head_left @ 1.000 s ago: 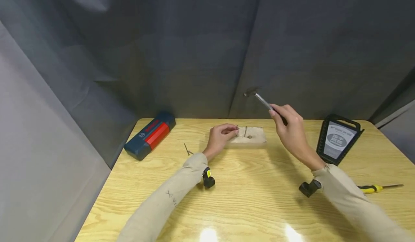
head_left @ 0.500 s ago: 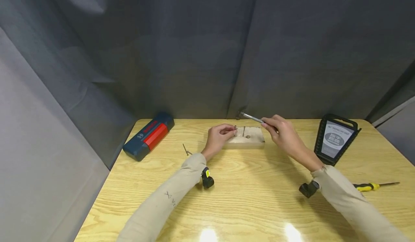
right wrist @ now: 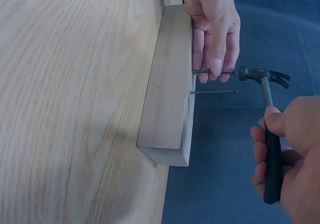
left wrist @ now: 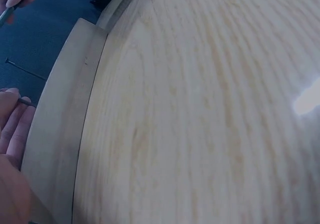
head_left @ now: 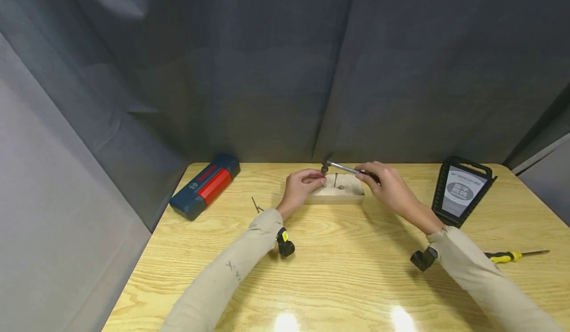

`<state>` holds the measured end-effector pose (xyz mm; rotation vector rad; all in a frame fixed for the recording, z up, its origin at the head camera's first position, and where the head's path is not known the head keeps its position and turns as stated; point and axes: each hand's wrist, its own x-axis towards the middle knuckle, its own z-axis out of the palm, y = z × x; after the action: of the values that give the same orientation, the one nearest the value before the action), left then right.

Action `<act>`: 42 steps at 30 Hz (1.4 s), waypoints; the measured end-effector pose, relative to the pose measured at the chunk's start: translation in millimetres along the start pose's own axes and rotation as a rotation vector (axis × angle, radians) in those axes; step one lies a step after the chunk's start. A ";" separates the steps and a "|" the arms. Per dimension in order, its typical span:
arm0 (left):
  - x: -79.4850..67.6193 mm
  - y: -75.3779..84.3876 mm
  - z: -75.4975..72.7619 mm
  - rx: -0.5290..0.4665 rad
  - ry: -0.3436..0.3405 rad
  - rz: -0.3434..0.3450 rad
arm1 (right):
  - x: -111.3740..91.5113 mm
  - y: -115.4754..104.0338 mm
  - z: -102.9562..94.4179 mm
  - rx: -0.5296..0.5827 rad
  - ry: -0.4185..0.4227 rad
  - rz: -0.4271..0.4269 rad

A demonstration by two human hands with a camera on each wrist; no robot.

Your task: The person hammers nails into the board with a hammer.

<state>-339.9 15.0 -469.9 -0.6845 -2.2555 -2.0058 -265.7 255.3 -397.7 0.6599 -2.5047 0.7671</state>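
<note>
Hammer [right wrist: 273, 159] at the head of a hand-held nail [right wrist: 227, 72]

From my remote seat I see the left hand [head_left: 298, 188] pinching the nail upright between thumb and fingers, its lower end meeting the top of a pale block [right wrist: 167, 83]. The right hand [head_left: 388, 183] grips the hammer's dark handle, and the striking face is just beside the nail's head; I cannot tell whether they touch. A second nail [right wrist: 215, 92] stands in the block, just right of the left hand's fingertips. To do this well, I would want light taps, square on the head, with the shank plumb and the pinch low, away from the striking face.

Left of the left hand, a blue and red case [head_left: 205, 187] carries red lettering that seems to read BOSCH. Right of the right hand, a black holder [head_left: 440, 194] bears a pale label [head_left: 461, 192]; its print is too blurred for me. On the left sleeve [head_left: 231, 272] I make out an X; the other dark letters are unclear.
</note>
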 end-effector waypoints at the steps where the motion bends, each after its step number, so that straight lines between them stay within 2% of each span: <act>1: 0.2 0.6 -0.1 0.003 0.003 -0.001 | 0.5 -0.4 0.1 0.004 -0.001 0.003; 8: 0.0 2.1 0.8 0.017 0.010 0.001 | 1.1 -0.8 1.2 0.021 -0.016 0.003; 15: 2.8 1.2 -0.8 0.031 0.004 -0.003 | 2.8 -0.3 -0.3 0.016 -0.001 -0.034; 18: 3.5 1.0 -1.4 0.023 0.001 -0.009 | 8.5 -2.2 -6.5 0.028 0.074 -0.085; 23: 0.5 0.9 -1.4 0.022 -0.007 -0.005 | 13.2 -7.0 -15.5 0.066 0.270 -0.156; 25: -0.1 0.5 -1.2 0.018 -0.008 -0.004 | 9.1 -4.9 -11.3 0.061 0.288 -0.145; 31: 1.6 -0.8 0.0 0.028 0.000 -0.003 | -7.0 5.1 7.3 -0.030 0.080 -0.130; 32: 1.9 -1.0 0.1 0.033 0.001 -0.001 | -7.8 4.8 7.5 -0.027 0.068 -0.120; 37: 2.4 -2.7 0.2 0.041 -0.002 0.016 | -4.2 2.3 2.6 -0.006 0.118 -0.099; 42: 2.6 -3.7 -0.5 0.042 -0.003 0.024 | -1.1 2.3 0.4 -0.016 0.024 -0.089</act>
<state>-343.6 15.1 -472.5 -0.7077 -2.2733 -1.9422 -266.2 257.1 -399.4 0.7467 -2.4399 0.7183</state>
